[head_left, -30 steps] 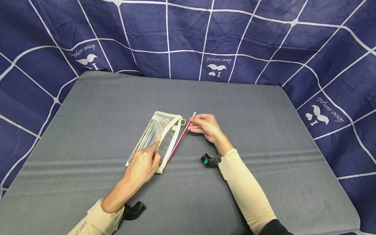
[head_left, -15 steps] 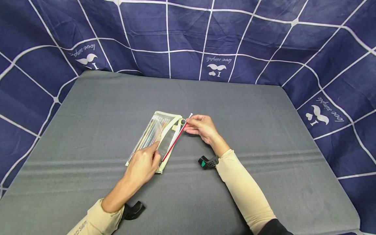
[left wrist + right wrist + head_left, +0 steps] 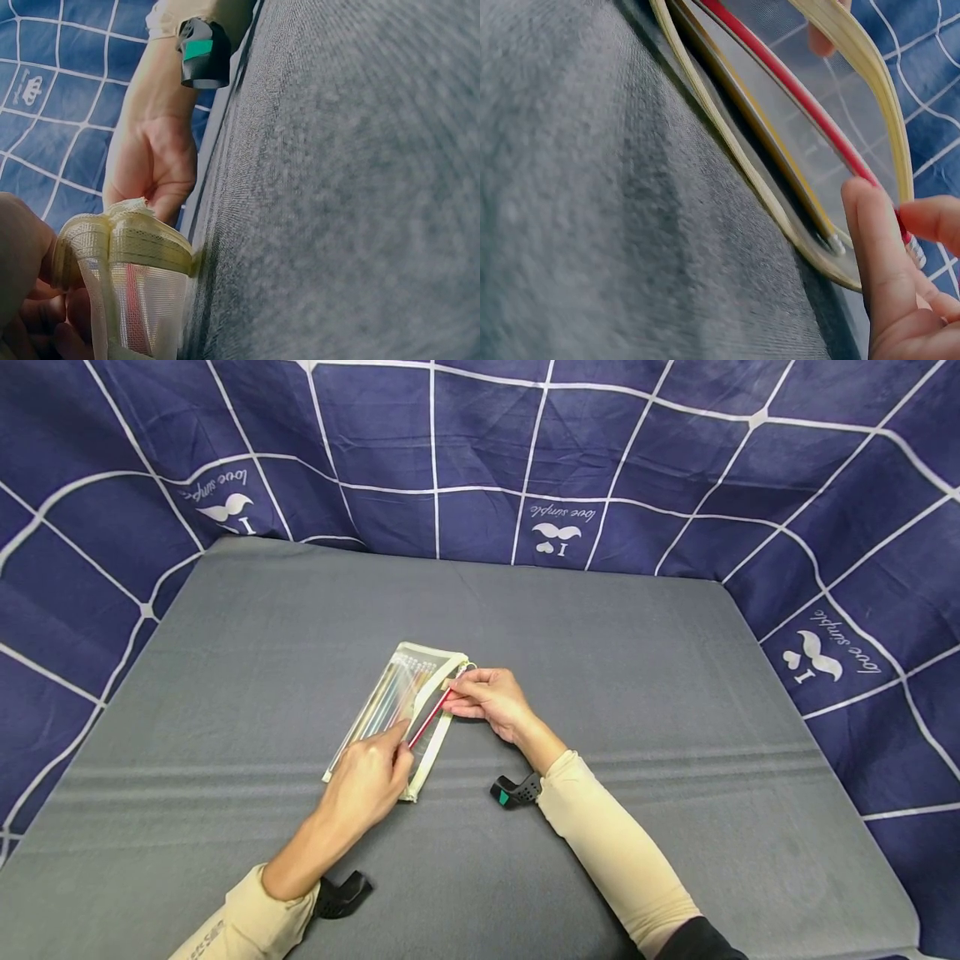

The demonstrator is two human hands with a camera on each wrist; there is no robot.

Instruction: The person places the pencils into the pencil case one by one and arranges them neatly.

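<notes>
A see-through mesh pencil case (image 3: 433, 752) with pale yellow edging lies on the grey surface, its zip side gaping. My left hand (image 3: 367, 777) pinches the upper edge of the opening and keeps it raised. Thumb and fingers of my right hand (image 3: 491, 702) grip a red pencil (image 3: 795, 86) near its eraser end. Most of this pencil's length is inside the opening, slanting toward my left hand. Below it in the right wrist view, a yellow pencil (image 3: 761, 135) lies inside the case. Several more pencils (image 3: 390, 693) show side by side through the mesh.
The case rests on a grey cloth-covered table (image 3: 600, 643). A blue curtain (image 3: 480, 452) with white grid lines hangs behind and along the sides. Black wrist mounts (image 3: 341, 895) sit below both forearms.
My right hand has moved left and slightly nearer, carrying the red pencil from beside the case into its opening. The left hand has stayed at the edge.
</notes>
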